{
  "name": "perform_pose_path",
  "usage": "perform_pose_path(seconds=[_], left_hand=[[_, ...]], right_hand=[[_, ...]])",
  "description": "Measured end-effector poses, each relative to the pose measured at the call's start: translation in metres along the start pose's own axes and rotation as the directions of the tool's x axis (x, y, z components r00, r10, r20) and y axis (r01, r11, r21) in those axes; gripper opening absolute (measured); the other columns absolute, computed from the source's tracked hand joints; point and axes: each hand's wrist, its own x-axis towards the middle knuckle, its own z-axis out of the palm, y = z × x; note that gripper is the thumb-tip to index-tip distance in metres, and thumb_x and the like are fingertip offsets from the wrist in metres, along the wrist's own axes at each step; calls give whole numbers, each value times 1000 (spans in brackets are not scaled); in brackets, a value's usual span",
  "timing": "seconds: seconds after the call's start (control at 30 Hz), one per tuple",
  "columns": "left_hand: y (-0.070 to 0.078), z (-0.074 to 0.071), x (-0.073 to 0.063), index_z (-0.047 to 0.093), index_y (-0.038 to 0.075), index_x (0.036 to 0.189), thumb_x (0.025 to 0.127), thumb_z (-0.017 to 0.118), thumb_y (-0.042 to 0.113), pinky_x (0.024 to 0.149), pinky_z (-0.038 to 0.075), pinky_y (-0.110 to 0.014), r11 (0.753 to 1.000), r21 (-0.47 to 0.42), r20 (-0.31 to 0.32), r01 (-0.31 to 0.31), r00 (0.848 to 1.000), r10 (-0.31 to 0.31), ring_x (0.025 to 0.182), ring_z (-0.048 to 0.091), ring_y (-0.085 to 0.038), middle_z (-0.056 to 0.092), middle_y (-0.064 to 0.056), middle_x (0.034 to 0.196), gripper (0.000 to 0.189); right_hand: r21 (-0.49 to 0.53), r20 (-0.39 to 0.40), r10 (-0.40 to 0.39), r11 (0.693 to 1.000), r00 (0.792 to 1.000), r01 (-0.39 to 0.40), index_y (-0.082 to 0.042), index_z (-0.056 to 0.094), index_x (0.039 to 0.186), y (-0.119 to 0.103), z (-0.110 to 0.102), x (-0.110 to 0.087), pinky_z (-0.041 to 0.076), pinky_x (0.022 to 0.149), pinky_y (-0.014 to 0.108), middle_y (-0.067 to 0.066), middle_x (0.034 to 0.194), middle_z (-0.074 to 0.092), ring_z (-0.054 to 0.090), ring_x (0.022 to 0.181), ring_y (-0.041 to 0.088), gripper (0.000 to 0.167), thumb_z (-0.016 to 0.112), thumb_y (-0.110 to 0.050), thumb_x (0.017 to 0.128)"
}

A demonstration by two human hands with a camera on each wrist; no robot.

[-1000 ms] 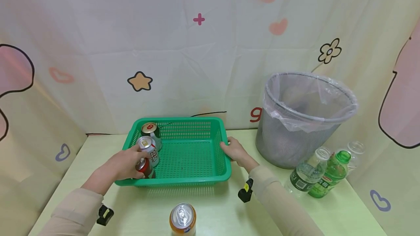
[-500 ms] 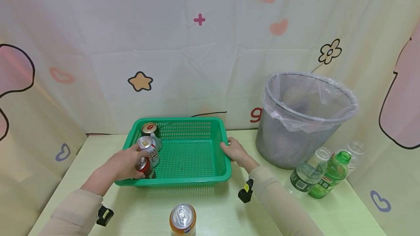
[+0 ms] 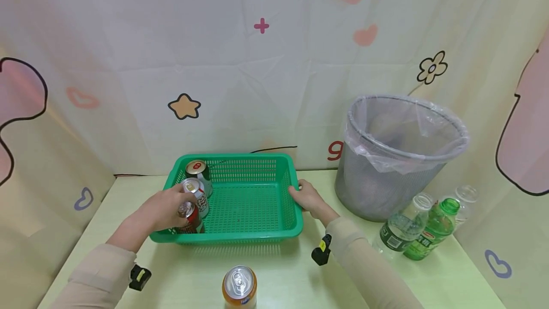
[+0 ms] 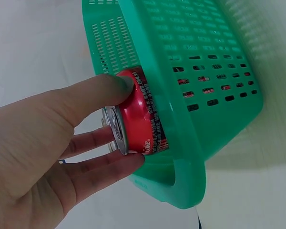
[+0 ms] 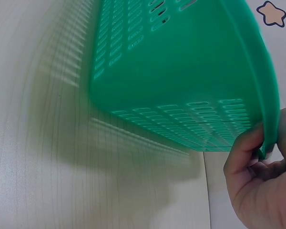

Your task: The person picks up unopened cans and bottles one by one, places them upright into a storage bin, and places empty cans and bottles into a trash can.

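Inside the green plastic basket [image 3: 253, 238], at its near left corner, a red Coke can [image 3: 195, 219] stands upright. My left hand [image 3: 165, 207] reaches over the rim and holds this can near its top, thumb on one side and fingers on the other; the left wrist view shows the thumb on the red Coke can [image 4: 138, 114]. Behind it stand a white can [image 3: 199, 199] and a dark can [image 3: 204, 180], along the basket's left side. My right hand [image 3: 310, 199] grips the basket's right rim, fingers curled under it in the right wrist view.
An orange Fanta can [image 3: 239, 285] stands on the table in front of the basket. At the right is a mesh bin [image 3: 369, 190] with a plastic liner. Beside it stand a clear bottle [image 3: 401, 228], a green bottle [image 3: 433, 232] and another clear bottle [image 3: 465, 199].
My left hand has risen slightly on the Coke can, and more of the can's side shows. The right hand and the basket have stayed put.
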Motion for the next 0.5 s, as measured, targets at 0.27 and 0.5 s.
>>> perform_pose_path(seconds=[0.27,0.5], left_hand=[[-1,-1,1,64,9,101,67,79,9,64,53,-36,1000,-12,5,11,1000,-11,81,59,-24,54,-18,105,37],[0,0,-1,62,8,106,70,78,13,64,52,-35,1000,13,13,15,1000,-15,81,59,-22,53,-17,110,40]], right_hand=[[3,-5,-4,1000,1000,4,1,45,118,-1,0,-1,53,58,30,14,97,55,59,72,16,35,46,-26,95],[0,-1,-1,1000,1000,1,1,45,120,-1,0,-1,52,57,28,14,96,55,58,71,15,36,46,-25,95]])
